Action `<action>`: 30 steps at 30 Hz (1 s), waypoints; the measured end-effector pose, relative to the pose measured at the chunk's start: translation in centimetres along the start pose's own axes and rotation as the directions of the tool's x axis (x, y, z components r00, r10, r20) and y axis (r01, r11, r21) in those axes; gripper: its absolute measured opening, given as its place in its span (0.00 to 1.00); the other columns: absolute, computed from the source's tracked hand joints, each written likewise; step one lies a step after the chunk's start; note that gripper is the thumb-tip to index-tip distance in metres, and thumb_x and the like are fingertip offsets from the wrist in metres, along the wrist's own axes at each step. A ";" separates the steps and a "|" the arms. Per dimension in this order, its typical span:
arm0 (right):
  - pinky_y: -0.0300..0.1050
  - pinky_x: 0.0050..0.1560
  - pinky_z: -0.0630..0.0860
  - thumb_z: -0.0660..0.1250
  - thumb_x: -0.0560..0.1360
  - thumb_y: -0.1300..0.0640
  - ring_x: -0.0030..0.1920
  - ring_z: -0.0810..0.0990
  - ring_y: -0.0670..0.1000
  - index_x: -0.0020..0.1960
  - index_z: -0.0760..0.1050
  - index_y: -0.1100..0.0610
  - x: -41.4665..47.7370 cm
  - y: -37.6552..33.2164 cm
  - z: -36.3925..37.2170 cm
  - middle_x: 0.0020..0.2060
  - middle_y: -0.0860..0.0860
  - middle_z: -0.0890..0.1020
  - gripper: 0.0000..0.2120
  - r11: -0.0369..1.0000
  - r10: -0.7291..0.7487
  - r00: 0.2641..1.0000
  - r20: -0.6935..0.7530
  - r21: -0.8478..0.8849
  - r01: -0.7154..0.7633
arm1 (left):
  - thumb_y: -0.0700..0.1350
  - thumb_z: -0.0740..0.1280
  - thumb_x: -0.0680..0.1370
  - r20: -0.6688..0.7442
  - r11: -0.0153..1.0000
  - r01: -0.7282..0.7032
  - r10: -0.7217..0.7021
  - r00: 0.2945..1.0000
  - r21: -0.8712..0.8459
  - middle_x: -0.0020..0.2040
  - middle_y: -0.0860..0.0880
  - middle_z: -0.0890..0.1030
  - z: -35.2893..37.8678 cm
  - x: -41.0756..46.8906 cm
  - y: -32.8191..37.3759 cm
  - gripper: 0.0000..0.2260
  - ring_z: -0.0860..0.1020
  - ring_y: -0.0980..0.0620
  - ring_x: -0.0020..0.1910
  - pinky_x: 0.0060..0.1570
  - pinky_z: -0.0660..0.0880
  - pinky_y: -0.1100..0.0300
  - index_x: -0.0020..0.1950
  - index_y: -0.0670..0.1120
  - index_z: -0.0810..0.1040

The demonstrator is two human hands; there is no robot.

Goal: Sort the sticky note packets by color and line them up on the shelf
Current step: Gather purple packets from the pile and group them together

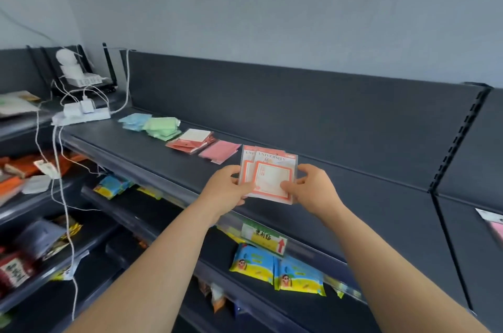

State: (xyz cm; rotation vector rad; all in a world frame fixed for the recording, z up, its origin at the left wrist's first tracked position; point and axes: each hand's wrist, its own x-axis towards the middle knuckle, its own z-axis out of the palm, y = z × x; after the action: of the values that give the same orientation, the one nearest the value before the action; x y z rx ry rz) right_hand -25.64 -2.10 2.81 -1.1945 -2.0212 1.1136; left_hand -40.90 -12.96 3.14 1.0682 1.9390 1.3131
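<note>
So the person is holding a small fan of orange-bordered packets with both hands, just above the top shelf and a bit right of the piles already lying there. It looks like two packets, one overlapping the other, both facing up toward the camera. The left hand is gripping the left edge with the thumb on the front, and the right hand is pinching the lower right side, thumb pressing on the white middle of the front packet. Can't tell whether the packets are touching the shelf or just hovering over it.

Along the shelf, running left to right, there's a row sitting there: blue packets, green packets, a red pile with a paler one lying on top, then pink packets just beside the ones being held. At the far left end a white power strip is lying with cables trailing off it. One shelf down, blue and yellow packs are sitting under a price label with a red arrow.
</note>
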 end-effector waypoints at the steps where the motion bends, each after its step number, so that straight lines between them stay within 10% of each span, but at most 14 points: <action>1: 0.36 0.32 0.70 0.69 0.75 0.57 0.41 0.79 0.47 0.69 0.67 0.57 0.5 -0.4 0.9 0.41 0.47 0.78 0.24 1.000 0.004 1.000 0.008 -0.002 -0.004 | 0.42 0.68 0.78 -0.003 1.000 0.005 -0.005 1.000 0.005 0.51 0.52 0.79 -0.8 0.5 -0.4 0.18 0.80 0.55 0.47 0.40 0.78 0.66 0.68 0.49 0.72; 19: 0.55 0.43 0.83 0.67 0.72 0.66 0.40 0.85 0.59 0.47 0.75 0.60 10.7 0.4 5.2 0.42 0.58 0.84 0.05 0.986 0.163 0.986 0.034 0.012 -0.163 | 0.43 0.61 0.81 0.049 0.959 -0.052 0.040 0.998 0.279 0.55 0.46 0.81 -0.6 12.2 -4.6 0.09 0.79 0.46 0.52 0.56 0.75 0.50 0.56 0.42 0.78; 30: 0.36 0.28 0.66 0.68 0.73 0.60 0.32 0.72 0.48 0.37 0.71 0.55 10.5 1.2 6.6 0.31 0.48 0.76 0.08 0.974 0.146 0.981 -0.130 -0.155 -0.165 | 0.46 0.63 0.81 0.160 0.892 -0.151 0.090 0.983 0.427 0.62 0.48 0.76 0.3 15.3 -6.0 0.11 0.72 0.45 0.63 0.63 0.71 0.48 0.62 0.46 0.74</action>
State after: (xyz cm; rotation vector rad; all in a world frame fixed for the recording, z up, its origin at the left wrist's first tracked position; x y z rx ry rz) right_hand -35.05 4.99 -1.30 -1.4890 -1.9877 0.9364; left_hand -50.47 -1.04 -2.75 1.4744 2.1441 0.8468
